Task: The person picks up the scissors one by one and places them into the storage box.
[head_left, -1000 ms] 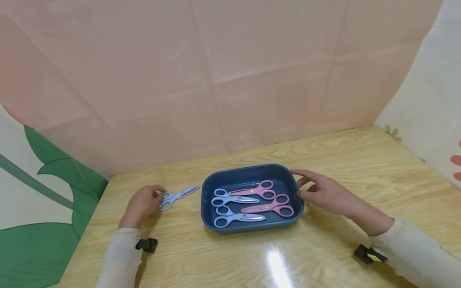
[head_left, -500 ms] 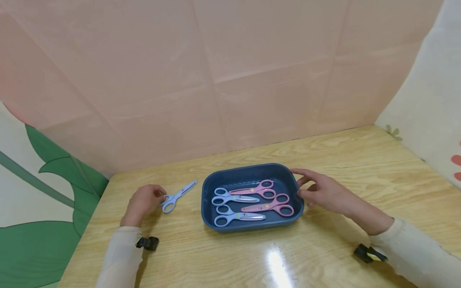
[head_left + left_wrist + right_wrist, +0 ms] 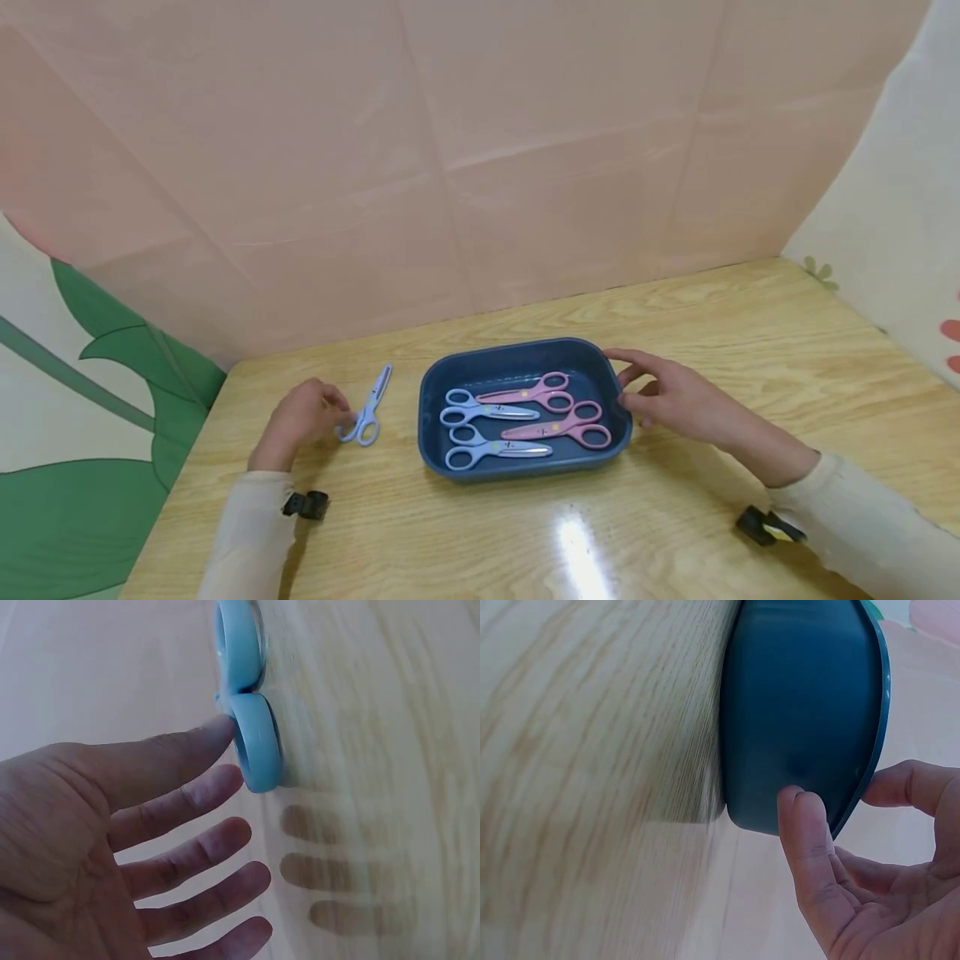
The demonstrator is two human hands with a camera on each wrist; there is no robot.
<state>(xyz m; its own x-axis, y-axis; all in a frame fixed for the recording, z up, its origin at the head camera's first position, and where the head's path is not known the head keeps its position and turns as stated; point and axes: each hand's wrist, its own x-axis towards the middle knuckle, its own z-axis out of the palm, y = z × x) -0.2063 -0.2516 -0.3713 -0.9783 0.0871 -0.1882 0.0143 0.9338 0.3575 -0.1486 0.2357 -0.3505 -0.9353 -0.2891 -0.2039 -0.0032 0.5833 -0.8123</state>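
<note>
Beside the tray's left end, a light blue pair of scissors [image 3: 371, 412] lies on the table with its blades pointing away. My left hand [image 3: 306, 417] reaches it from the left. In the left wrist view, the thumb touches one blue handle loop [image 3: 259, 746], while the other fingers extend below, nearly straight. A dark blue tray [image 3: 517, 477] holds two pink scissors [image 3: 540, 430] and two light blue scissors [image 3: 480, 410]. At its right end my right hand [image 3: 682, 404] grips the rim and wall; in the right wrist view several fingertips press the tray's outer wall [image 3: 795, 705].
The wood-grain table [image 3: 450, 542] runs back to a pink sheet [image 3: 487, 167]. A painted wall [image 3: 892, 208] stands on the right, and green painted leaves [image 3: 112, 383] show on the left. Black wrist cameras [image 3: 306, 505] hang at both cuffs.
The loose blue scissors have turned counterclockwise, their blades swinging from pointing right to pointing away. My left fingers stay at the handles. The right hand and tray have hardly moved.
</note>
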